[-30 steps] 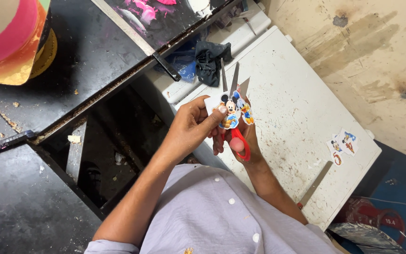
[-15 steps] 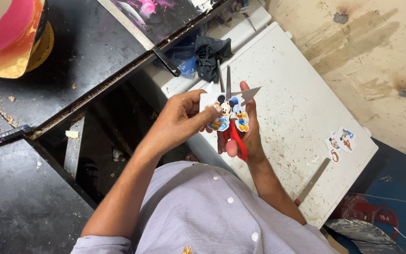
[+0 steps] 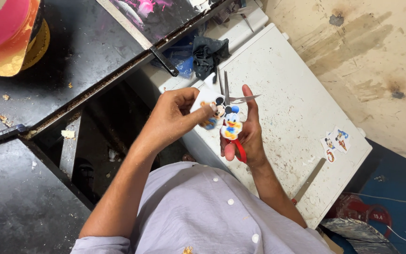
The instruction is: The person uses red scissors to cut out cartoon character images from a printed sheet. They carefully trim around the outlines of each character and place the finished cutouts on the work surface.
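Big white board takes up most of the right side, speckled and scuffed, with a dark metal workbench off to the left and far side. A crumpled black cloth sits at the board's far edge. Over the board's left edge, the left hand pinches a sheet of cartoon stickers between thumb and fingers. The right hand, just right of it and touching the sheet, is closed around red-handled scissors, blades open and pointing away. Two small cut-out stickers lie well off to the right.
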